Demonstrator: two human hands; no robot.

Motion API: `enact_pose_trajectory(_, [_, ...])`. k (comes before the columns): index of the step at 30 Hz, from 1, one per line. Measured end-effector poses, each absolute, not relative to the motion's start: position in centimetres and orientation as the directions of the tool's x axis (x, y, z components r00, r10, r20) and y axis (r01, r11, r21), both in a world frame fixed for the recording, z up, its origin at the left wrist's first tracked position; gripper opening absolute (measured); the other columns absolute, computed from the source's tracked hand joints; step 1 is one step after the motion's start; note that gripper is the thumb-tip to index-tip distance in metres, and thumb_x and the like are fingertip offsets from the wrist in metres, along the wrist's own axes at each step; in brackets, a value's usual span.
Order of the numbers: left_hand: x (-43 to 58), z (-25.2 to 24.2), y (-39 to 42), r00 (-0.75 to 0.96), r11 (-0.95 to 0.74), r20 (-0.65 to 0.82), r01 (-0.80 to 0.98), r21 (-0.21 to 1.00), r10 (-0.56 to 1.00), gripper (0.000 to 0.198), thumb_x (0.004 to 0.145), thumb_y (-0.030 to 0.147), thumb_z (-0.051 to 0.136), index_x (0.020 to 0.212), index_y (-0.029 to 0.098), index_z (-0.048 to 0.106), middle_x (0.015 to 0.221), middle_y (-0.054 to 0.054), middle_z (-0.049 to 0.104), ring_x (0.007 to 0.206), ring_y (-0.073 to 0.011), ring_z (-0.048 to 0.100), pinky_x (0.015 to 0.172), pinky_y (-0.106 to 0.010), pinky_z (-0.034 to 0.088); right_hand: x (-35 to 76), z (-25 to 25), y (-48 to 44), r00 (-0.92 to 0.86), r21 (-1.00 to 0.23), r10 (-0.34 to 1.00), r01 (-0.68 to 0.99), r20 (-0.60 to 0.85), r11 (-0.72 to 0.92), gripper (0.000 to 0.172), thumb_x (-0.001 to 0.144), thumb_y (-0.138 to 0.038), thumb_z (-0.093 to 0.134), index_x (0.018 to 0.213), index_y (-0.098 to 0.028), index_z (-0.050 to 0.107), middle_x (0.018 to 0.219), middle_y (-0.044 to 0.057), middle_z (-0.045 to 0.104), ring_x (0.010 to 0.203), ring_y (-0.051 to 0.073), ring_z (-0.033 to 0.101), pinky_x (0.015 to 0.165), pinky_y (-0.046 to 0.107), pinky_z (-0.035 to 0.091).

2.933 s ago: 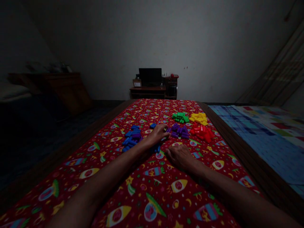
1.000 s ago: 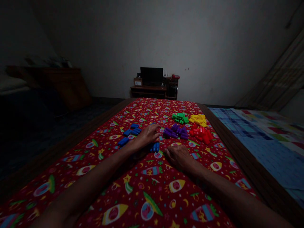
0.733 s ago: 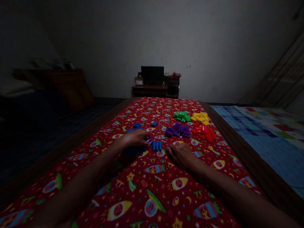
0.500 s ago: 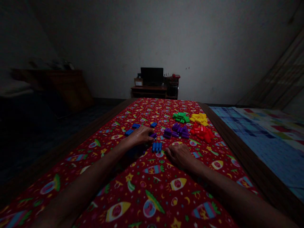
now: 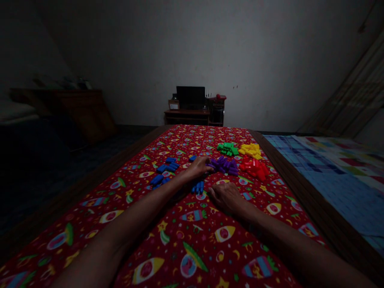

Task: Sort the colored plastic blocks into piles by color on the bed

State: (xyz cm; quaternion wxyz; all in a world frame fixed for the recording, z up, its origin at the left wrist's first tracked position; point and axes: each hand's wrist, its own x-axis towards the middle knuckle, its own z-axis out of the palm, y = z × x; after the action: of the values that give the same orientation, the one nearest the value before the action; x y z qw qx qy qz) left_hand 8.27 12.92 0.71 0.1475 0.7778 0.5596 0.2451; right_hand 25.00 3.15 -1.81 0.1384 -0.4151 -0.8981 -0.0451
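My left hand (image 5: 200, 166) reaches to the left edge of the purple block pile (image 5: 226, 166), its thumb and fingers closed on a purple block (image 5: 210, 166). Resting on the red cloth, my right hand (image 5: 226, 194) is curled, and nothing shows in it. Just left of its fingertips lie several blue blocks (image 5: 198, 187) side by side, partly behind my left wrist. More blue blocks (image 5: 171, 165) are scattered left of my left hand, and one blue block (image 5: 192, 159) sits just beyond it.
Green blocks (image 5: 227, 149), yellow blocks (image 5: 251, 151) and red blocks (image 5: 255, 169) lie in separate piles at the right of the patterned red cloth (image 5: 186, 224). Past the table's far end stands a desk with a dark monitor (image 5: 191, 97). A bed (image 5: 324, 176) is on the right.
My left hand has moved right with the purple block, from among the blue blocks to the purple pile. Blue blocks on the left are uncovered. My right hand stays put.
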Motion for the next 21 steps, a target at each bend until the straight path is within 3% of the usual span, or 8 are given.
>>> enact_pose_trajectory(7, [7.9,1.1,12.9,0.22,-0.336,0.273,0.785,0.52,0.936,0.026,0.071,0.026,0.069,0.095,0.015,0.068,0.096,-0.006,0.072,0.087,-0.0199,0.065,0.076,-0.027,0.051,25.1,-2.1,3.3,-0.63,-0.038,0.716,0.742,0.302,0.669,0.042,0.099,-0.032,0.034,0.077,-0.017,0.065,0.07,0.005,0.069,0.057,0.012,0.053,0.058,0.03,0.021])
enact_pose_trajectory(12, [4.9,1.3,11.4,0.221,-0.324,0.251,0.792,0.518,0.942,0.029,0.081,0.04,0.057,0.091,0.015,0.067,0.089,-0.007,0.07,0.085,-0.0213,0.065,0.078,-0.031,0.051,25.0,-2.0,3.2,-0.621,-0.033,0.723,0.751,0.302,0.659,0.042,0.099,-0.032,0.034,0.078,-0.016,0.067,0.07,0.006,0.068,0.058,0.013,0.052,0.058,0.03,0.021])
enact_pose_trajectory(15, [3.8,1.1,10.8,0.212,-0.253,0.14,0.756,0.604,0.967,0.035,0.078,0.041,0.058,0.1,0.015,0.064,0.09,-0.007,0.07,0.083,-0.0208,0.065,0.071,-0.028,0.052,25.0,-2.0,3.2,-0.622,-0.031,0.72,0.75,0.309,0.661,0.041,0.098,-0.03,0.035,0.076,-0.016,0.067,0.068,0.007,0.068,0.058,0.013,0.052,0.058,0.03,0.021])
enact_pose_trajectory(18, [3.9,1.0,10.7,0.276,-0.219,0.04,0.658,0.72,0.96,0.038,0.072,0.03,0.064,0.106,0.016,0.061,0.082,-0.003,0.069,0.075,-0.0182,0.064,0.063,-0.025,0.052,25.0,-2.2,3.3,-0.625,-0.031,0.714,0.745,0.316,0.666,0.042,0.098,-0.031,0.035,0.076,-0.016,0.067,0.068,0.006,0.068,0.059,0.013,0.053,0.058,0.03,0.02])
enact_pose_trajectory(21, [5.3,1.4,11.4,0.261,-0.265,0.133,0.577,0.772,0.956,0.036,0.069,0.02,0.064,0.105,0.016,0.06,0.079,-0.001,0.066,0.073,-0.0158,0.064,0.064,-0.025,0.052,25.0,-2.3,3.3,-0.616,-0.027,0.723,0.755,0.313,0.655,0.042,0.099,-0.031,0.034,0.078,-0.017,0.068,0.069,0.006,0.068,0.059,0.014,0.054,0.058,0.031,0.02])
